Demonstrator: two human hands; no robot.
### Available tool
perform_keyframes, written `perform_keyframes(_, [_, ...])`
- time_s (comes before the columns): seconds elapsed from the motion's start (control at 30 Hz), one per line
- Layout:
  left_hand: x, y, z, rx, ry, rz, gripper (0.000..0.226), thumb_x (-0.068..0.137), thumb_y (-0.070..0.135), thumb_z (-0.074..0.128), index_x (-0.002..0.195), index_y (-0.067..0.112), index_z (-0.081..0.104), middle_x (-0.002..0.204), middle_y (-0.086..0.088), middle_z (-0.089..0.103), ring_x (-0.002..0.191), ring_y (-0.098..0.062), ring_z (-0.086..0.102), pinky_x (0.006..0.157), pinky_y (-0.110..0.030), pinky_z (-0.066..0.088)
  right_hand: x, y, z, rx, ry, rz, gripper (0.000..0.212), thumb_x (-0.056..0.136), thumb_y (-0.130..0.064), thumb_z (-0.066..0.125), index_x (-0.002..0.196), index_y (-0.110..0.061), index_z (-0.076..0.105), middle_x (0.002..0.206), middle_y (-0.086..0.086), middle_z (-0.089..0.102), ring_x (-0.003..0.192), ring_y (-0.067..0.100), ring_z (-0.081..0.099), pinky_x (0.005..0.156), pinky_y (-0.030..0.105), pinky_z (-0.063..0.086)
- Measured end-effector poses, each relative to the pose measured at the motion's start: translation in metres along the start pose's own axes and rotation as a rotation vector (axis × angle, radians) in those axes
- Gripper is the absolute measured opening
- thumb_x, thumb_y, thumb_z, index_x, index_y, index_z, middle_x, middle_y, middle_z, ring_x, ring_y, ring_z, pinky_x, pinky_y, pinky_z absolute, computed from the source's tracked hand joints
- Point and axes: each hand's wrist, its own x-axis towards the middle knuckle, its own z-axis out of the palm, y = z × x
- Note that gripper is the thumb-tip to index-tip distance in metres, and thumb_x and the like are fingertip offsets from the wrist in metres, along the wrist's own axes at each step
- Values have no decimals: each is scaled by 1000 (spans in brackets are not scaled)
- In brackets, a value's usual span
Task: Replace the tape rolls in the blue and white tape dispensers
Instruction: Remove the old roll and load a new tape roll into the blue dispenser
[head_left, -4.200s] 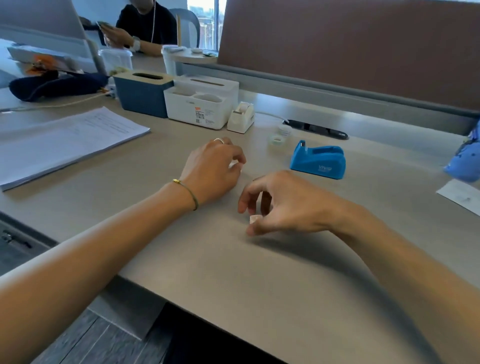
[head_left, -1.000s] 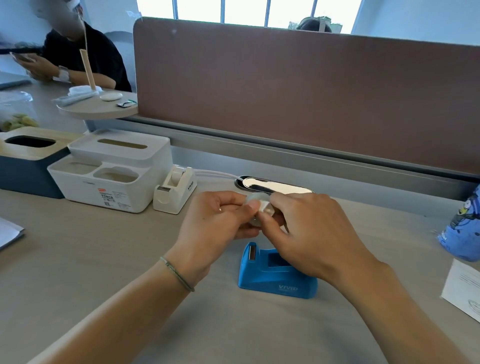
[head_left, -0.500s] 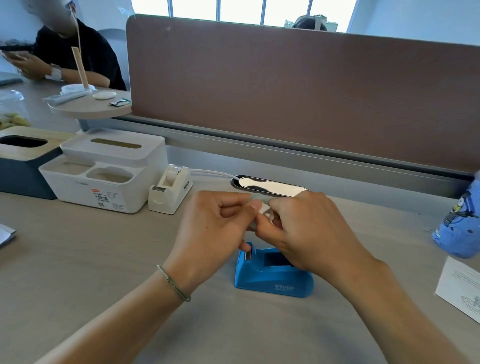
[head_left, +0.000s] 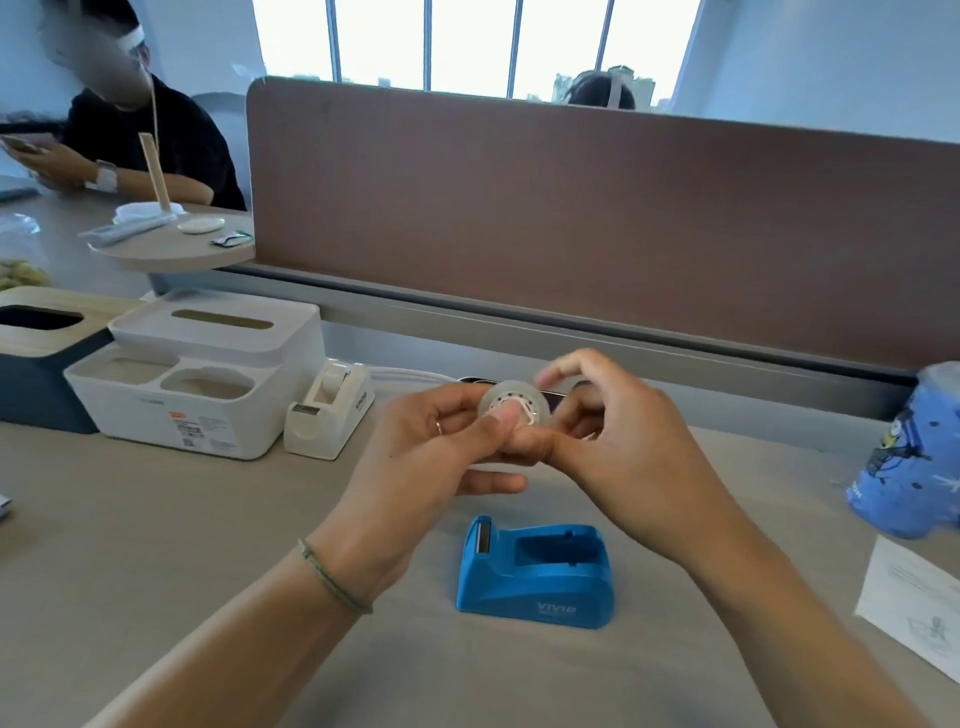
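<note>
A clear tape roll (head_left: 519, 399) with a white hub is held up above the desk. My left hand (head_left: 426, 467) pinches it, with the thumb pressed on the hub. My right hand (head_left: 618, 447) grips its right side, thumb at the lower edge and fingers curled behind. The blue tape dispenser (head_left: 535, 571) stands on the desk just below my hands, and its roll cradle holds nothing. The white tape dispenser (head_left: 330, 415) stands to the left with a roll inside it.
A white desk organiser (head_left: 192, 374) and a dark blue tissue box (head_left: 36, 358) stand at the left. A blue patterned cup (head_left: 914, 457) and a paper sheet (head_left: 914, 603) lie at the right. A brown partition (head_left: 571, 223) closes the back. Another person sits far left.
My hands have lifted the tape roll higher and turned it, so its hub now faces me. The blue dispenser sits lower in view, fully uncovered.
</note>
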Motion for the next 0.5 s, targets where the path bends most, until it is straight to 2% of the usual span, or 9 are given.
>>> perform_keyframes(0.07, [2, -2, -3, 71, -13, 32, 31, 87, 22, 65, 116, 13, 71, 102, -4, 79, 95, -19, 77, 77, -32, 63, 2, 5, 5, 147, -122, 34, 41, 85, -54, 63, 125, -47, 57, 96, -22, 72, 87, -1, 69, 68, 13, 56])
perform_keyframes(0.13, [4, -5, -7, 152, -4, 65, 32, 82, 20, 68, 114, 13, 72, 100, -2, 80, 95, -18, 76, 77, -31, 63, 3, 9, 9, 199, -182, 10, 31, 95, -33, 62, 126, -40, 64, 97, -33, 69, 93, -6, 68, 71, 11, 55])
perform_keyframes(0.2, [5, -7, -8, 178, 8, 78, 29, 83, 16, 70, 112, 12, 73, 98, -2, 80, 93, -18, 77, 77, -31, 63, 3, 10, 11, 220, -179, 10, 31, 96, -22, 62, 123, -35, 68, 95, -34, 70, 95, -7, 68, 74, 12, 56])
perform_keyframes(0.27, [6, -11, -7, 198, 41, 110, 31, 80, 17, 72, 111, 12, 74, 95, -1, 81, 90, -16, 77, 75, -30, 63, 2, 9, 17, 250, -123, 9, 28, 95, -18, 64, 118, -33, 72, 97, -26, 74, 95, -2, 70, 80, 18, 58])
perform_keyframes(0.37, [4, -14, -5, 180, 121, 165, 28, 82, 11, 74, 110, 12, 76, 93, 0, 81, 87, -15, 78, 74, -30, 63, -4, 2, 31, 269, 69, -33, 19, 93, -12, 66, 104, -25, 76, 93, -15, 77, 92, 3, 71, 82, 27, 60])
perform_keyframes(0.5, [5, -16, -2, 125, 173, 194, 28, 82, 6, 74, 110, 13, 77, 94, 0, 81, 87, -14, 78, 73, -28, 63, -7, -3, 39, 270, 201, -71, 20, 91, -8, 68, 101, -23, 77, 86, -21, 75, 87, -3, 71, 77, 17, 58])
